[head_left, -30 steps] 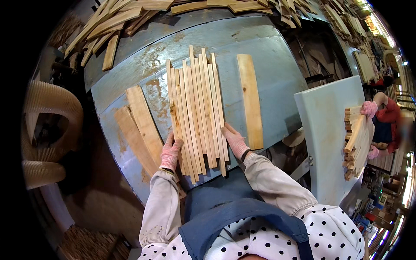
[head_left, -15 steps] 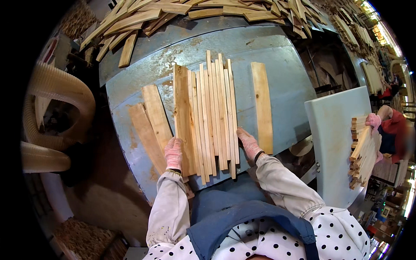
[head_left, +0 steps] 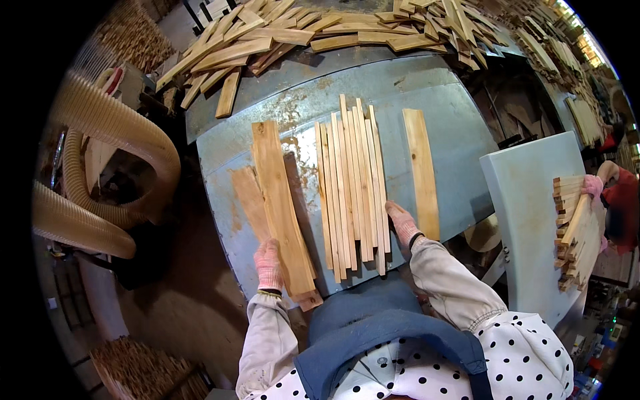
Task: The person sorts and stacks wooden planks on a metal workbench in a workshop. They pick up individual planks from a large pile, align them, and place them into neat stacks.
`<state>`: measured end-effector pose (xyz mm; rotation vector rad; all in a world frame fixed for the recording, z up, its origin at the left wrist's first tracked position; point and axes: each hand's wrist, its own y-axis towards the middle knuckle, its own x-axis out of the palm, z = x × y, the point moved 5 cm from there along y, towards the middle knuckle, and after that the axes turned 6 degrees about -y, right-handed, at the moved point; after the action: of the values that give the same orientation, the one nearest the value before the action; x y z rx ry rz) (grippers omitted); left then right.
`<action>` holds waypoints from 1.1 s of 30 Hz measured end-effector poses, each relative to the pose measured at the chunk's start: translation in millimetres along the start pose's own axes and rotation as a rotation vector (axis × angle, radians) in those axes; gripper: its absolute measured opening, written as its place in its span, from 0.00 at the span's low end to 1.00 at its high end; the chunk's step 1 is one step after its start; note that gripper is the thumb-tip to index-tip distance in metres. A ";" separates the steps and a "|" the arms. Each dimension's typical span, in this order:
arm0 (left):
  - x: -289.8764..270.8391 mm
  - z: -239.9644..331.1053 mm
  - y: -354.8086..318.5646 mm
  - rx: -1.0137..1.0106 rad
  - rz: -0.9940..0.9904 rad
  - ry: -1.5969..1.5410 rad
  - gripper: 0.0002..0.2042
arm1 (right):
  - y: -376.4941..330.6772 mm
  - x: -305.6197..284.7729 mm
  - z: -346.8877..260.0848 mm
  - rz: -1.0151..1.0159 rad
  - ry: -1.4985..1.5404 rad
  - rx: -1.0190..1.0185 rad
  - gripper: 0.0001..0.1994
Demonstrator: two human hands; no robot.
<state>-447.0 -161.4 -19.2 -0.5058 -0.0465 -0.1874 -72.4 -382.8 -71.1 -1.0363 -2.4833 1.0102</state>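
Observation:
My left hand [head_left: 268, 263], in a pink-and-white work glove, grips the outer edge of a wide wooden board [head_left: 277, 200]. That board lies slanted over another wide board [head_left: 247, 190] on the left of the metal table. In the middle, several narrow wooden strips [head_left: 351, 187] lie side by side, lengthwise to me, with uneven ends. My right hand [head_left: 403, 225], gloved too, rests its stretched fingers against the right side of the strips near their close end. Another wide board [head_left: 420, 170] lies alone to the right of that hand.
A blue-grey metal table [head_left: 460, 167] bears the wood, with a heap of boards [head_left: 287, 33] along its far side. Ribbed hoses [head_left: 127, 127] curve at left. At right, a co-worker's gloved hand [head_left: 592, 187] holds a stack of strips [head_left: 577, 230] on a pale panel [head_left: 517, 207].
My left hand has moved the wide board leftward from beside the strips onto the boards at left, leaving a gap. My right hand stays by the strips. The view has shifted slightly.

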 end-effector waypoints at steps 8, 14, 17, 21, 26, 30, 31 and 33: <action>-55.7 -4.0 -39.8 0.038 0.032 -0.091 0.21 | -0.3 0.1 1.9 0.020 0.047 -0.122 0.30; -131.8 -61.5 -4.1 0.009 0.043 0.598 0.27 | -19.2 8.7 -16.7 -0.013 -0.020 -0.066 0.35; -113.3 -62.0 4.7 0.110 0.168 0.946 0.31 | -21.5 3.4 -17.4 -0.047 0.007 -0.034 0.38; -16.1 -25.6 -18.6 0.396 0.187 1.067 0.35 | -8.8 1.3 -3.9 -0.051 0.083 0.015 0.38; 102.0 -31.3 -25.7 0.064 -0.213 0.744 0.36 | -9.5 5.3 -5.3 -0.062 0.039 0.058 0.38; 105.5 -74.5 -6.5 -0.187 -0.310 0.403 0.31 | 3.4 -10.5 0.2 -0.059 -0.141 0.122 0.38; 105.0 -78.8 -5.7 -0.220 -0.336 0.299 0.30 | 7.7 -18.2 7.1 -0.056 -0.123 0.126 0.38; 87.8 -92.4 4.2 -0.080 -0.264 0.313 0.28 | 12.9 -22.7 13.4 -0.075 -0.085 0.125 0.38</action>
<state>-360.2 -217.4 -94.1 -0.5441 0.2020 -0.5263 -56.0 -399.1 -89.2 -0.8734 -2.4684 1.1930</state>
